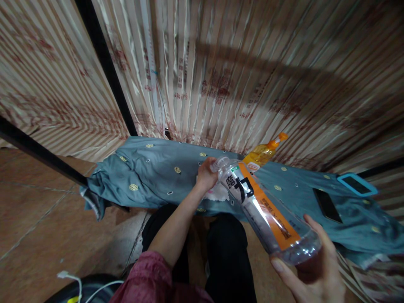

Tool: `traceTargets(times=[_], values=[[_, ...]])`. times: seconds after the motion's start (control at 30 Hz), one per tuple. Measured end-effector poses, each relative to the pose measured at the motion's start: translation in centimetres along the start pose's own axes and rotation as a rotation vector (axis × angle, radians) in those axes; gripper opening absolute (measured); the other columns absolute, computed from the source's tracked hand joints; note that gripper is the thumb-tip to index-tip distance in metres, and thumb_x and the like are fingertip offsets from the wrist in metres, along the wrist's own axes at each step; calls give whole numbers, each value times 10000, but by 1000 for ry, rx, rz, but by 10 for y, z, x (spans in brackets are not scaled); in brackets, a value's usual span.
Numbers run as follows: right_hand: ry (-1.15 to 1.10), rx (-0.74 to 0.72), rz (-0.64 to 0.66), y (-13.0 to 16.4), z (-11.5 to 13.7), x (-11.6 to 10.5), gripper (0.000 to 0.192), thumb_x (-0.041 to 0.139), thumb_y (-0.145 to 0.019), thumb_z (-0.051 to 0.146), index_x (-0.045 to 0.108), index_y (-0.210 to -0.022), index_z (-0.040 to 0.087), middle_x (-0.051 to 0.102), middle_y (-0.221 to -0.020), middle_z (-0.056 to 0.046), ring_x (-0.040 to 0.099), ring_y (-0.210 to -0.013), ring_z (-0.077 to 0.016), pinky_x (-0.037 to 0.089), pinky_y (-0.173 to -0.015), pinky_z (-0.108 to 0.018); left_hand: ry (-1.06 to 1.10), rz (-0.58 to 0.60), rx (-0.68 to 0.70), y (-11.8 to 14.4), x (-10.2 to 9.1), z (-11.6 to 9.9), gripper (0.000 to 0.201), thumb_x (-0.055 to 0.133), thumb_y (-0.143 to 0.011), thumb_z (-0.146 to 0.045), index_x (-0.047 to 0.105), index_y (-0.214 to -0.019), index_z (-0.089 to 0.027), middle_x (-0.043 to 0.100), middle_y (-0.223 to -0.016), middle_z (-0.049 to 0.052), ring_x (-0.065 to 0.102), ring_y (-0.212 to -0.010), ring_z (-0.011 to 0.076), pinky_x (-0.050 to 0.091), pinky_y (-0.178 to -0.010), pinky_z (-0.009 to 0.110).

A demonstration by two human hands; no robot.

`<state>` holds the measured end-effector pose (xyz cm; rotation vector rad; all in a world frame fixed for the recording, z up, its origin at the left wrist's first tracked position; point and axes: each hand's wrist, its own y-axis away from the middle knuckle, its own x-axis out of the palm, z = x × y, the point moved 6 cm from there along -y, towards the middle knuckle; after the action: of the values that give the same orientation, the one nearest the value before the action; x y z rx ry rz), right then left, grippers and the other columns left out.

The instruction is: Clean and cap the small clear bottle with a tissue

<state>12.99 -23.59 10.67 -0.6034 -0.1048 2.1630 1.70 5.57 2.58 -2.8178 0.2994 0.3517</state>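
Bottle (263, 210), clear w/ orange label, lay tilted between your hands: base cupped in your right hand (311, 273), neck pointing up-left to your left hand (206, 174), closed round the cap end, over the blue cloth (151, 176).
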Motion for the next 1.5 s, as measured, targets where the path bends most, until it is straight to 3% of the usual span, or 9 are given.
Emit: traceTargets(times=[0.2, 0.37, 0.5, 0.67, 0.93, 1.5], values=[[28, 0, 23, 1, 2, 0, 1074, 850, -685, 659, 422, -1574, 236, 462, -1565, -137, 628, -1188, -312, 599, -890, -397, 21, -11, 6, 0, 0, 1, 212, 797, -761, -215, 662, -925, -199, 773, -972, 53, 722, -930, 235, 538, -838, 329], [52, -36, 30, 0, 2, -1, 1045, 838, -696, 669, 434, -1561, 244, 400, -1614, -131, 590, -1258, -336, 603, -866, -395, 15, -10, 4, 0, -1, 0, 194, 780, -767, -174, 661, -919, -194, 774, -972, 61, 724, -934, 239, 538, -845, 332], [18, 25, 35, -1, -3, -1, 1114, 866, -658, 661, 399, -1585, 255, 463, -1567, -136, 638, -1163, -310, 594, -882, -405, 3, -10, -3, 0, -1, 0, 188, 767, -769, -158, 663, -924, -187, 774, -976, 71, 721, -933, 244, 536, -844, 339], [11, 19, -3, -1, 0, -2, 1109, 870, -633, 663, 448, -1559, 222, 450, -1584, -121, 595, -1222, -302, 590, -863, -349, 30, -14, -9, 0, 0, 2, 196, 787, -764, -192, 669, -921, -199, 773, -966, 55, 718, -935, 239, 543, -855, 338], [-4, 64, -8, 0, 0, 0, 1150, 883, -607, 650, 428, -1573, 225, 499, -1536, -134, 634, -1146, -290, 589, -885, -369, -3, 0, -30, 0, 0, 0, 205, 790, -759, -187, 682, -932, -200, 775, -981, 53, 720, -948, 241, 544, -864, 337], [41, -15, 22, -1, -1, -1, 1065, 851, -687, 650, 425, -1574, 242, 508, -1507, -139, 653, -1118, -289, 593, -865, -373, 11, -7, -23, 1, 0, 2, 197, 792, -780, -212, 680, -941, -190, 772, -982, 53, 713, -935, 228, 545, -869, 339]])
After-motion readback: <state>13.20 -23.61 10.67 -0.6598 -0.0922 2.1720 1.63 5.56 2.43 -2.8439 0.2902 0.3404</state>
